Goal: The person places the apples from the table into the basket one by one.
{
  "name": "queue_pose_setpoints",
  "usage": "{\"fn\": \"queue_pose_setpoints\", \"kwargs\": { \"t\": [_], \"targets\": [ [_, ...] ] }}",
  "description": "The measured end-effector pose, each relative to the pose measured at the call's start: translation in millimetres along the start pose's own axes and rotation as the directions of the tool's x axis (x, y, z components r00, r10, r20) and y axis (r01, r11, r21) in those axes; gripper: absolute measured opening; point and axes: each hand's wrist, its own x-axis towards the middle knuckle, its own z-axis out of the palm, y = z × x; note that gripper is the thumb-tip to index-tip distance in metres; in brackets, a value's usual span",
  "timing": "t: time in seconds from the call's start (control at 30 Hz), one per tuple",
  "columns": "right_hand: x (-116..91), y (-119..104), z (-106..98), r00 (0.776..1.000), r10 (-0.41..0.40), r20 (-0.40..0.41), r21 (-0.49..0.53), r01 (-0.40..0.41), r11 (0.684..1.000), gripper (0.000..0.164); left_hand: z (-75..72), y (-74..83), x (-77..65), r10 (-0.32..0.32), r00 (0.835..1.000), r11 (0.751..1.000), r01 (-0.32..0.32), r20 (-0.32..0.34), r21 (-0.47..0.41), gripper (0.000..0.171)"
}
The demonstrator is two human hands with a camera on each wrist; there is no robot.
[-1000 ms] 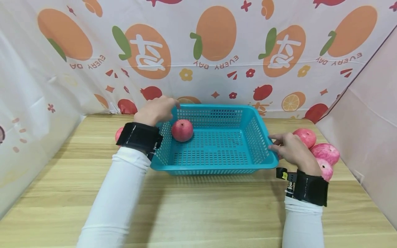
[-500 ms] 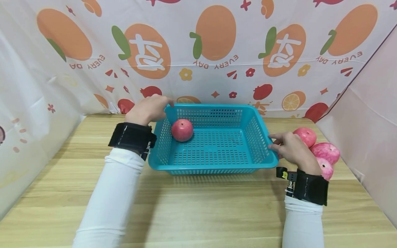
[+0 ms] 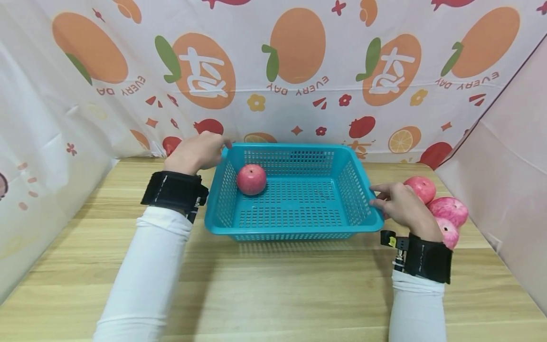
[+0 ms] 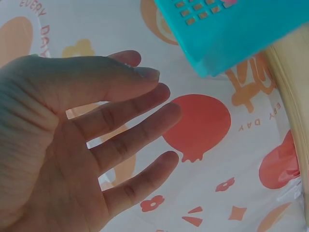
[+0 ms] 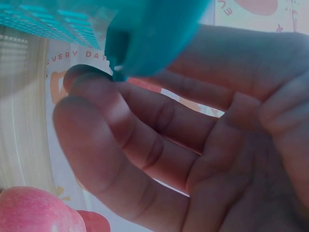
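A blue plastic basket (image 3: 290, 231) with slotted walls sits in the middle of the table, one red apple (image 3: 251, 179) lying inside near its left wall. My right hand (image 3: 403, 205) grips the basket's right rim; in the right wrist view the thumb lies along the rim and the fingers (image 5: 96, 130) curl in under it. At the far left corner is my left hand (image 3: 194, 151), which holds nothing. Its fingers (image 4: 140, 133) are spread and loosely bent, apart from the basket's corner (image 4: 212, 58) in the left wrist view.
Several pink-red apples (image 3: 448, 211) lie together to the right of the basket, beside the right wrist. A fruit-print curtain (image 3: 299, 114) hangs behind the wooden table (image 3: 307, 289). A pale wall covering (image 3: 508, 156) borders the right side.
My left hand has let go of the basket's left rim and moved left, away from it. The right hand keeps its grip, and the basket has stayed nearly in place.
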Motion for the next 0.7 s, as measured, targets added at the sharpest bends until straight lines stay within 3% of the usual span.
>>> {"fn": "queue_pose_setpoints", "kwargs": {
  "t": [0.33,0.7],
  "targets": [
    [0.5,0.0,0.1,1.0,-0.001,-0.005,0.01,0.001,1.0,0.045,4.0,-8.6,-2.6,0.004,1.0,0.999,-0.003,-0.023,0.039,0.038],
    [0.7,-0.2,-1.0,1.0,0.005,0.001,0.008,-0.005,1.0,0.044,10.4,-16.9,-5.2,-0.021,1.0,0.999,0.02,0.015,0.033,0.036]
  ]
}}
